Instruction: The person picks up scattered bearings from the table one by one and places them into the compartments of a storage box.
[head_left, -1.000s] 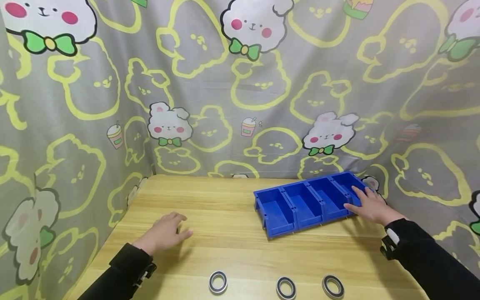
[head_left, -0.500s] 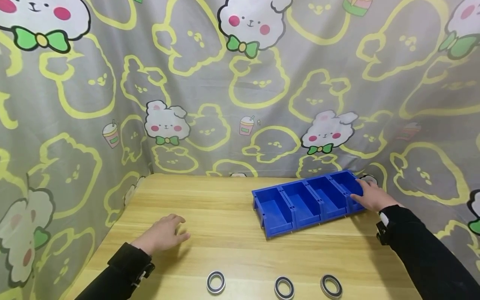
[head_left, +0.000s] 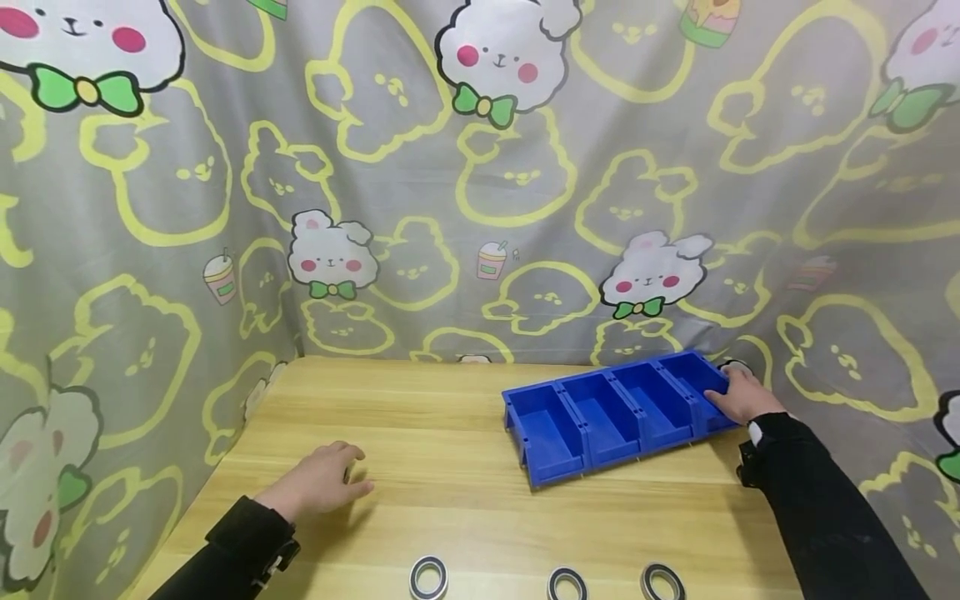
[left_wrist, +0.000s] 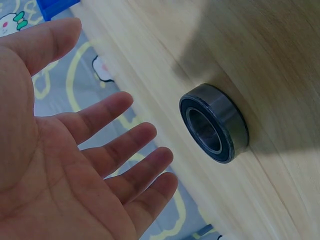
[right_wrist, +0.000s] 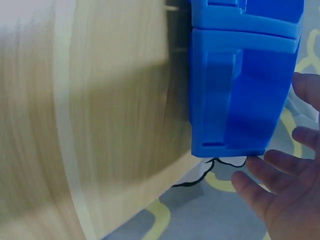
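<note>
At the far right of the table [head_left: 420,433], the right hand [head_left: 745,397] is at the right end of the blue tray [head_left: 618,451], fingers loosely spread and thumb over the end compartment; whether they press on the plastic is hard to tell. With contact at that end alone, a pull or push would probably make the tray pivot rather than slide straight, since nothing steadies its left end. The left hand [head_left: 321,481], well apart on the left, has relaxed fingers and holds nothing. Should the tray swing toward the near side, its front could knock the middle ring [head_left: 552,586] or the right ring [head_left: 658,567]; a push to the far side could bunch the curtain [head_left: 525,196] close behind it. The left ring [head_left: 413,578] lies farther from that path.

The head view shows all three rings along the near side and all four compartments, but only the backs of both hands. The left wrist view shows the bare palm and the thickness of one ring, perhaps the left one, which the head view flattens. The right wrist view shows the fingertips just beside the tray's end wall, but only the end compartment and part of its neighbour.
</note>
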